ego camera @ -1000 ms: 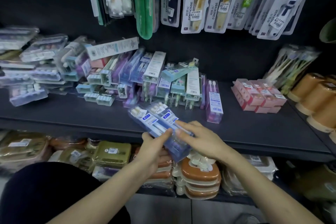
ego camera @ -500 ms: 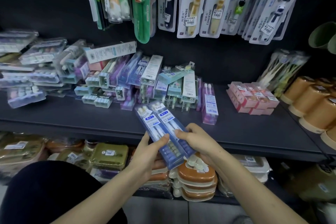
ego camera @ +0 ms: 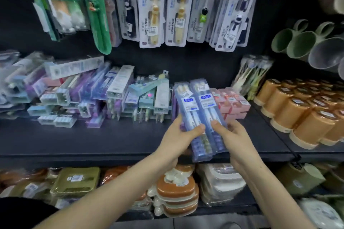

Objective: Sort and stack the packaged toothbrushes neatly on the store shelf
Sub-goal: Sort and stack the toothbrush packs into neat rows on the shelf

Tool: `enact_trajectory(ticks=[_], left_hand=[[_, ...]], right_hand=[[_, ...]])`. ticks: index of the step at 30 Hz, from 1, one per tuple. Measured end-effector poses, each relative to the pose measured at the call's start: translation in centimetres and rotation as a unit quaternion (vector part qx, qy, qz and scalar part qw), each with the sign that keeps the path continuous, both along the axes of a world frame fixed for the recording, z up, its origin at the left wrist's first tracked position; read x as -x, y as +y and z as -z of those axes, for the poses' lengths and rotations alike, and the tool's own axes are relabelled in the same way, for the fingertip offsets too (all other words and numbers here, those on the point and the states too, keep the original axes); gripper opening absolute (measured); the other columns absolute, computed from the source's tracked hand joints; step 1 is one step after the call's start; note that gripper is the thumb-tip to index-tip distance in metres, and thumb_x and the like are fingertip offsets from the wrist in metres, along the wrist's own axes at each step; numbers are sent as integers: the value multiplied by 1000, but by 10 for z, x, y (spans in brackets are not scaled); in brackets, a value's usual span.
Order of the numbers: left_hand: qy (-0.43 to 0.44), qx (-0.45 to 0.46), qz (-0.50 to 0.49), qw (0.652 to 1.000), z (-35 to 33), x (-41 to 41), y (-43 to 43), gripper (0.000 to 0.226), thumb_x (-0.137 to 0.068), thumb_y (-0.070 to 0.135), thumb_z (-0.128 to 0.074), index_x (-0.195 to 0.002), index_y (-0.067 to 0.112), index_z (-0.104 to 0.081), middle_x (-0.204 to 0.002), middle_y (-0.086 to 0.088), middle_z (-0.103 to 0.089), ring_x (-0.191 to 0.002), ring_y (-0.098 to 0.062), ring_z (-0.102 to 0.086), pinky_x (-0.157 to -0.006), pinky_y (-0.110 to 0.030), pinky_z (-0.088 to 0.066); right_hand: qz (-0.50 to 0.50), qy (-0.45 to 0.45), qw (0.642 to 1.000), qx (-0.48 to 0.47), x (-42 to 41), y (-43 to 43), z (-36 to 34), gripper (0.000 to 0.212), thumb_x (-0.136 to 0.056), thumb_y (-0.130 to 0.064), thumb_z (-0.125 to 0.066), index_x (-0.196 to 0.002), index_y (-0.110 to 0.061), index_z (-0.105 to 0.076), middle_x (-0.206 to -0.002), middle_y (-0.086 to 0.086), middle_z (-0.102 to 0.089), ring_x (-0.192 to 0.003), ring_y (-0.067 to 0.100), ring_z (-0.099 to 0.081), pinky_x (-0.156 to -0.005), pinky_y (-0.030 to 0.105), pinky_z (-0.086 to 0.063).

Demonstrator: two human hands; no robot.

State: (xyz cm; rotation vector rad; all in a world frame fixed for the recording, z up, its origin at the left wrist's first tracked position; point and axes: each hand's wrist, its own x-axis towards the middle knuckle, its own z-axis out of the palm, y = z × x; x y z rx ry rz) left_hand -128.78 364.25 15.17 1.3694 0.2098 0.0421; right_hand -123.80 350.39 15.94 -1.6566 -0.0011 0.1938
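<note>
Hands do the work here, and both are busy. The left hand (ego camera: 176, 136) grips the left blue pack (ego camera: 186, 103) low down on its side, with the thumb (ego camera: 197, 129) pressed flat on the front. The right hand (ego camera: 233, 135) grips the right blue pack (ego camera: 204, 98) the same way, thumb (ego camera: 218, 126) on the front and fingers curled round the edge. The two packs lie side by side and touch along their long edges.

Both packs are up in the air, over the front part of the dark shelf (ego camera: 89, 141). They are long and thin. The long way runs from the hands up and away toward the back wall, and the tops lean a little to the left. The brush heads are at the far end, and the hands hold the near half. So the far half of each pack sticks out past the hands.

To the left sits a messy pile of toothbrush packs (ego camera: 119, 96). To the right sit the pink boxes (ego camera: 233, 103). The blue packs hang in front of the gap between those two, and they hide most of it. I think the packs go down there next, and they point the right way for it, so a push forward and down may be enough. The left hand is nearer the messy pile, and the right hand is nearer the pink boxes.
</note>
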Motion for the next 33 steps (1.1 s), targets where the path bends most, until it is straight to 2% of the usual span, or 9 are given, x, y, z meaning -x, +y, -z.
enact_trajectory(ticks=[6, 13, 15, 17, 20, 23, 28, 31, 33], left_hand=[[86, -55, 18, 995, 8, -66, -29, 40, -89, 22, -66, -126, 23, -51, -118, -1, -66, -99, -19, -66, -71, -36, -57], [207, -171, 66, 961, 12, -116, -30, 37, -98, 30, -51, -124, 5, -53, -118, -17, -63, -104, -33, -63, -73, -42, -55], [208, -229, 71, 948, 14, -124, -28, 37, -100, 30, -44, -125, 3, -50, -121, -17, -60, -108, -34, -59, -87, -45, -53], [200, -333, 88, 917, 16, -130, -26, 36, -102, 30, -37, -116, 0, -53, -112, -16, -60, -105, -31, -59, -92, -42, -50], [194, -527, 109, 820, 16, -131, -27, 41, -104, 33, -30, -84, 5, -53, -77, -8, -55, -72, -22, -55, -72, -34, -46], [187, -629, 98, 748, 19, -127, -32, 43, -104, 34, -32, -104, 1, -59, -94, -10, -63, -92, -25, -62, -70, -30, -42], [130, -538, 100, 827, 25, -111, -30, 51, -101, 31, -42, -142, 3, -29, -118, -13, -60, -102, -24, -58, -72, -28, -43], [45, -462, 173, 869, 31, -94, -21, 63, -87, 32, -67, -140, 17, -36, -128, -4, -57, -111, -16, -55, -94, -29, -45], [17, -467, 191, 863, 38, -89, -15, 79, -76, 25, -79, -142, 19, -36, -135, -2, -51, -120, -15, -50, -103, -30, -41]], right_hand=[[16, 73, 996, 47, -56, -26, 35, 23, -91, -25, -64, -98, -4, -58, -92, 13, -72, -78, 25, -71, -65, 34, -57], [0, 94, 990, 104, -93, -20, 54, 25, -97, -25, -55, -90, -1, -57, -79, 11, -64, -67, 22, -59, -64, 32, -47], [-17, 90, 991, 96, -100, -23, 56, 25, -99, -23, -51, -87, -3, -57, -69, 11, -58, -59, 20, -52, -64, 34, -42], [-27, 74, 990, 120, -104, -25, 56, 25, -99, -24, -48, -83, -7, -56, -69, 12, -55, -62, 21, -49, -66, 33, -39], [-29, 7, 974, 223, -106, -24, 59, 34, -99, -26, -45, -80, 0, -57, -76, 16, -54, -68, 24, -49, -66, 33, -38], [-24, -87, 947, 309, -103, -22, 61, 33, -98, -20, -45, -102, 8, -62, -84, 20, -64, -76, 31, -58, -78, 42, -49], [-94, -126, 960, 230, -85, -31, 57, 34, -99, -19, -47, -131, -27, -54, -102, -10, -65, -89, 6, -59, -72, 15, -45], [-170, -121, 956, 205, -77, -46, 59, 43, -93, -12, -58, -127, -38, -52, -121, -13, -63, -112, 3, -58, -93, 16, -45], [-186, -114, 950, 223, -77, -53, 61, 48, -88, -12, -67, -133, -22, -52, -132, -4, -57, -122, 10, -54, -105, 28, -42]])
